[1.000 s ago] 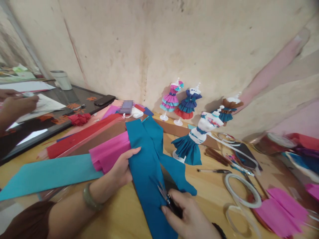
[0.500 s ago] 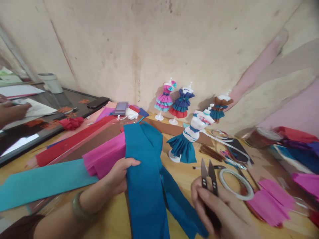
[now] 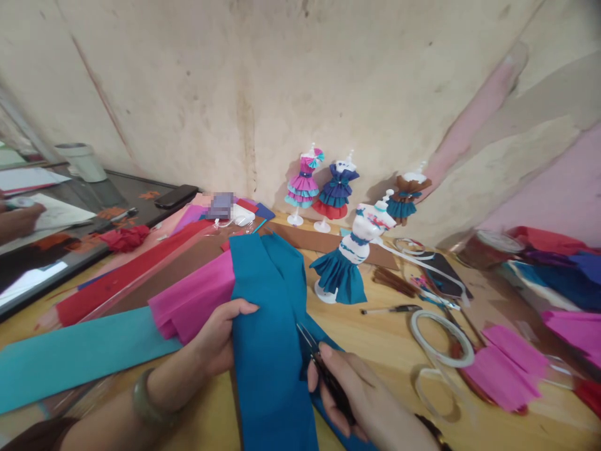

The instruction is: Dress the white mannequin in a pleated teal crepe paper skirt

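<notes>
A long folded strip of teal crepe paper (image 3: 272, 369) runs down the middle of the view. My left hand (image 3: 223, 332) grips its left edge, thumb on top. In my right hand (image 3: 350, 382) is a pair of thread snips (image 3: 331, 379), its dark handle in my fingers. The snips' blade tips lie at the right edge of the strip; whether they touch it I cannot tell. Just beyond stands a small white mannequin (image 3: 370, 225) with a pleated teal skirt (image 3: 340, 272).
Three dressed mannequins (image 3: 303, 181) line the wall. On the right are a roll of white tape (image 3: 441, 338), a pen (image 3: 392, 309) and pink paper pieces (image 3: 507, 369). Colored paper strips (image 3: 89, 351) cover the left side. Another person's hand (image 3: 19, 219) shows at far left.
My right hand has moved left with the snips, from beside the teal paper to its right edge. The blades were spread and upright; now they are closer together and lower.
</notes>
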The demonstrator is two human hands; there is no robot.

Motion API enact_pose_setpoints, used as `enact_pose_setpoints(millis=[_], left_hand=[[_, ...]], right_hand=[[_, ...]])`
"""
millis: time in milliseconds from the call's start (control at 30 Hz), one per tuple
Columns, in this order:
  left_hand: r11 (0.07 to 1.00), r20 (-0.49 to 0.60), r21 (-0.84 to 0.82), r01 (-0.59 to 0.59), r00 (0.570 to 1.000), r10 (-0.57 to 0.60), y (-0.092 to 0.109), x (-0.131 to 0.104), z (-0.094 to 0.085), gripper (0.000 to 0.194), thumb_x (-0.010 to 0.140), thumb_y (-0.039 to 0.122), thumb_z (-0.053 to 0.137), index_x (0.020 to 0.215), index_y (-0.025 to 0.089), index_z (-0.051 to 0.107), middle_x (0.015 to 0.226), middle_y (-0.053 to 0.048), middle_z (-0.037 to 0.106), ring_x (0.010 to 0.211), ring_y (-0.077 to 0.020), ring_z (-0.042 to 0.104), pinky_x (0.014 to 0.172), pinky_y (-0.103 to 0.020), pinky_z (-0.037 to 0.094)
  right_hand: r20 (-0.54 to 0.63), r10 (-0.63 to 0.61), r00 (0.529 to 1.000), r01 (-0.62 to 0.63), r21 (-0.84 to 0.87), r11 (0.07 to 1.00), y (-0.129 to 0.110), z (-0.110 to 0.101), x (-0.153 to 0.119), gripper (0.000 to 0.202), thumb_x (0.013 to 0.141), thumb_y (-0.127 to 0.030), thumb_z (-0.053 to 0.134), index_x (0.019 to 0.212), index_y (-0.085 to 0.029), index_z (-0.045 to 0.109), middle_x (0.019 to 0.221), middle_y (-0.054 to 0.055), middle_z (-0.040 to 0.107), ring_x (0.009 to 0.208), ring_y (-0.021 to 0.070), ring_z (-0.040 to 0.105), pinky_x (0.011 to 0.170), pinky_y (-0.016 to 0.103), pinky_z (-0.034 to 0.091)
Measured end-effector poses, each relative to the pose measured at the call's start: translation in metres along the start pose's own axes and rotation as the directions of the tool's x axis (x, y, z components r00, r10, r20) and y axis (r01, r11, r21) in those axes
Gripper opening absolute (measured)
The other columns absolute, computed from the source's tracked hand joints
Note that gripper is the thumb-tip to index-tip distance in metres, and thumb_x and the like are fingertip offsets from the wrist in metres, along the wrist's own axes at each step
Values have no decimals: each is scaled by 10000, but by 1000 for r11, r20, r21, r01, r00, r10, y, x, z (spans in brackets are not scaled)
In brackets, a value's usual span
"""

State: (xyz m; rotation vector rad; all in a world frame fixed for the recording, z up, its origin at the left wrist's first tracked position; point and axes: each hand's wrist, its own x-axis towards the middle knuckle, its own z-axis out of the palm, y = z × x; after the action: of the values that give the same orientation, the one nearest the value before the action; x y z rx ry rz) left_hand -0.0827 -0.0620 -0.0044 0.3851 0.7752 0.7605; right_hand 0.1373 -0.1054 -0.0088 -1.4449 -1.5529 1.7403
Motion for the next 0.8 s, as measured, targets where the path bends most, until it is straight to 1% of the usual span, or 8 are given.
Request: enact_pose_setpoints(millis=[67, 133, 233, 333, 400, 533, 800], left_hand=[[1000, -27, -5, -7, 1000, 6, 0, -1, 1, 385, 791, 264, 518, 1028, 26, 706, 1001, -192, 767, 996, -341, 709, 946, -462, 509], [1000, -40, -25, -8, 999, 7, 1, -1, 1, 404, 777, 261, 529, 1046, 8, 692, 1005, -206, 762, 978, -345, 714, 946, -470, 510], [999, -68, -48, -6, 998, 3, 1, -1, 0, 417, 776, 254, 529, 1054, -16, 683, 1004, -225, 757, 947, -345, 722, 936, -470, 518], [999, -90, -54, -11, 996, 6, 2, -1, 0, 401, 790, 246, 515, 1039, -15, 692, 998, -223, 759, 931, -341, 726, 922, -467, 527], [999, -75, -51, -10, 997, 7, 1, -1, 1, 392, 793, 247, 509, 1020, -9, 701, 997, -220, 761, 934, -342, 726, 921, -470, 526], [999, -11, -44, 23, 1000, -23, -1, 0, 0, 402, 795, 265, 502, 1011, -6, 706, 1006, -216, 759, 955, -341, 722, 941, -467, 515], [993, 95, -106, 42, 995, -32, -6, 0, -5, 390, 818, 268, 488, 993, 17, 731, 993, -179, 770, 937, -323, 730, 921, -435, 525]], right_hand=[[14, 49, 999, -49, 14, 999, 3, 1, 3, 651, 881, -755, 257, 809, -194, 579, 400, -78, 436, 318, 71, 268, 343, 182, 224], [22, 80, 997, -80, 35, 996, 4, 2, 4, 650, 864, -771, 263, 814, -197, 565, 404, -76, 452, 308, 68, 281, 327, 171, 222], [22, 94, 995, -95, 54, 994, 5, 5, 2, 635, 875, -751, 273, 817, -193, 569, 404, -73, 462, 309, 66, 292, 325, 160, 228], [23, 94, 995, -95, 56, 994, 4, 7, 1, 609, 897, -717, 279, 810, -188, 569, 404, -74, 463, 308, 61, 288, 326, 156, 225], [27, 80, 996, -82, 60, 995, 4, 8, 2, 599, 902, -707, 280, 800, -186, 557, 404, -75, 462, 305, 57, 286, 326, 154, 221], [29, 62, 998, -65, 87, 994, 5, 9, 5, 608, 886, -730, 282, 803, -185, 541, 408, -75, 473, 302, 57, 299, 318, 154, 239], [-8, 66, 998, -65, 83, 994, 5, 11, 5, 622, 859, -762, 310, 803, -189, 548, 422, -77, 480, 308, 51, 306, 331, 155, 254]])
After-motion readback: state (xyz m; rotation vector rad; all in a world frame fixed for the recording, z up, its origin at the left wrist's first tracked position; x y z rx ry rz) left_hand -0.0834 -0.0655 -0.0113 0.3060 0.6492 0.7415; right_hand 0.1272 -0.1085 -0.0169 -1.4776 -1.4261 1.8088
